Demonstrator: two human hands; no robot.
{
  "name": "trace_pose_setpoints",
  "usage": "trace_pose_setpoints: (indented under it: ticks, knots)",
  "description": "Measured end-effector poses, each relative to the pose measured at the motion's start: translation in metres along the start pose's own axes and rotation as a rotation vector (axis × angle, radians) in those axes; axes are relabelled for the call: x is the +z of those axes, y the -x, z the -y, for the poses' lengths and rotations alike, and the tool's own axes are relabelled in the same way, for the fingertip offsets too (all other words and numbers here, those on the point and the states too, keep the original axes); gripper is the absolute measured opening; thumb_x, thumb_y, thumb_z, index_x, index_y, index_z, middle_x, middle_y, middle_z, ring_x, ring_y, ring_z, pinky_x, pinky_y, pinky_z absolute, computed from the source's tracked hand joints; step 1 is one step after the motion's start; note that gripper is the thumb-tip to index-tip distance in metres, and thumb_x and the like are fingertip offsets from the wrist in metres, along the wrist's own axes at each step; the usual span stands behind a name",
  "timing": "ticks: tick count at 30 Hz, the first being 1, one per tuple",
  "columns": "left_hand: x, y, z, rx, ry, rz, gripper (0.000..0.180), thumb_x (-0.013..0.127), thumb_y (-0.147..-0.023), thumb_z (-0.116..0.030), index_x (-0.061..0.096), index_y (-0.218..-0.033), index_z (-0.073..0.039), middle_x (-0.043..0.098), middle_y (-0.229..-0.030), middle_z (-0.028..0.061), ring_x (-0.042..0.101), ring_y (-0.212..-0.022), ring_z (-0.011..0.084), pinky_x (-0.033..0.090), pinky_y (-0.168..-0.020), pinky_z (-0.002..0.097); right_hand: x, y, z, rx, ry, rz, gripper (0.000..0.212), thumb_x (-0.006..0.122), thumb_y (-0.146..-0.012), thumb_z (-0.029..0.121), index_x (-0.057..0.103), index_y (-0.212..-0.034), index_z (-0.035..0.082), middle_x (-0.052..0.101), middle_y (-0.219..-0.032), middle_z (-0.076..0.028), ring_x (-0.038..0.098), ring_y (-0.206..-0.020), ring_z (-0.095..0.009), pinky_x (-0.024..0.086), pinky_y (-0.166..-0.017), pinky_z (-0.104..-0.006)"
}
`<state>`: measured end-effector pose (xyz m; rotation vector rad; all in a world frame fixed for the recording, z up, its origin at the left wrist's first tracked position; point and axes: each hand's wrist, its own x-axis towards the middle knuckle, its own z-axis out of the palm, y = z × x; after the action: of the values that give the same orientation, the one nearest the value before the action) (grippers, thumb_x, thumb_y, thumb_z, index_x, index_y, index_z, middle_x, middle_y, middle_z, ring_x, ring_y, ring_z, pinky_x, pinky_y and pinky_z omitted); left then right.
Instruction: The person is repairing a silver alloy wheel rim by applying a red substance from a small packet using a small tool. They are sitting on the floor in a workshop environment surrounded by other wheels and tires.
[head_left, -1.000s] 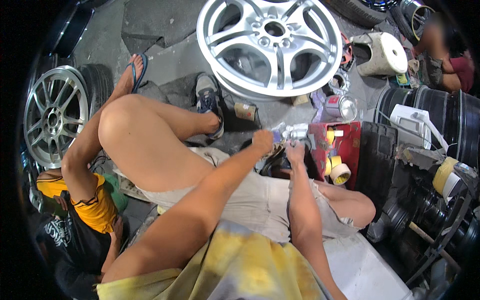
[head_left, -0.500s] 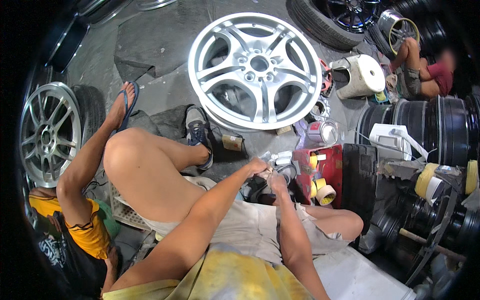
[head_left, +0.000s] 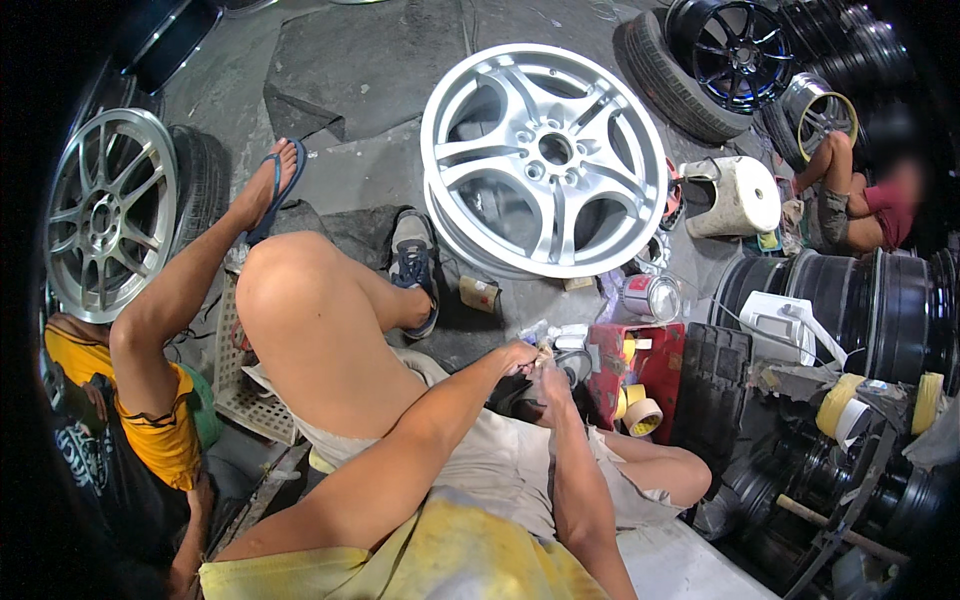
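Note:
Above my lap, my left hand (head_left: 515,357) and my right hand (head_left: 549,382) are close together, both with fingers closed. A small pale scrap, perhaps cloth or paper, shows between them; it is too small to name. Just beyond my hands lie white bottles or tubes (head_left: 571,336). Right of them stands a red bin (head_left: 604,368) with tape rolls (head_left: 643,416) at its near end. A large silver car wheel rim (head_left: 548,225) lies face up on the floor ahead, out of reach of both hands.
A metal can (head_left: 652,298) and a worn white stool (head_left: 735,200) stand to the right. Black rims (head_left: 830,290) lie beyond. On the left are a silver wheel (head_left: 105,215), a plastic crate (head_left: 255,410) and a person in a yellow and black shirt (head_left: 160,430). Another person (head_left: 885,215) sits far right.
The view has turned a little, so the silver rim sits further right and lower in it. My hands remain together at the small pale scrap, with slight finger movement.

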<state>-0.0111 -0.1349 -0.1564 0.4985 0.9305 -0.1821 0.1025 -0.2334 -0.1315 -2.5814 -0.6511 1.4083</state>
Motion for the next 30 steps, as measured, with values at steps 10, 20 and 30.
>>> trace_pose_setpoints:
  ticks: [10, 20, 30]
  knots:
    - [-0.007, -0.006, 0.003, 0.052, 0.014, -0.219, 0.021, 0.064, -0.099, -0.021, 0.070, -0.092, -0.003, 0.069, -0.078, 0.0086, 0.060, -0.058, 0.0177, 0.045, -0.050, 0.0335, 0.003, 0.031, 0.030, -0.567, 0.454, -0.003, 0.030, 0.044, -0.100, 0.021, 0.063, -0.105, -0.003, 0.071, -0.083, -0.026, 0.070, -0.076, -0.044, 0.054, -0.067, -0.0545]
    - [-0.025, 0.008, -0.007, -0.025, -0.309, -0.470, 0.029, 0.067, -0.096, -0.021, 0.071, -0.105, 0.006, 0.076, -0.088, 0.0176, 0.074, -0.071, 0.0292, 0.059, -0.064, 0.0411, -0.019, 0.095, 0.055, -0.583, 0.569, -0.095, 0.024, 0.048, -0.098, 0.016, 0.062, -0.102, -0.002, 0.069, -0.093, -0.031, 0.068, -0.093, -0.050, 0.054, -0.083, -0.0583]
    - [-0.024, 0.052, -0.039, 0.159, -1.053, -0.512, 0.027, 0.086, -0.069, -0.022, 0.081, -0.090, -0.007, 0.078, -0.090, 0.0167, 0.077, -0.085, 0.0302, 0.061, -0.076, 0.0409, -0.039, 0.026, 0.001, -0.414, 0.249, -0.370, 0.020, 0.054, -0.097, 0.022, 0.060, -0.102, 0.003, 0.067, -0.095, -0.027, 0.066, -0.095, -0.048, 0.052, -0.083, -0.0587]
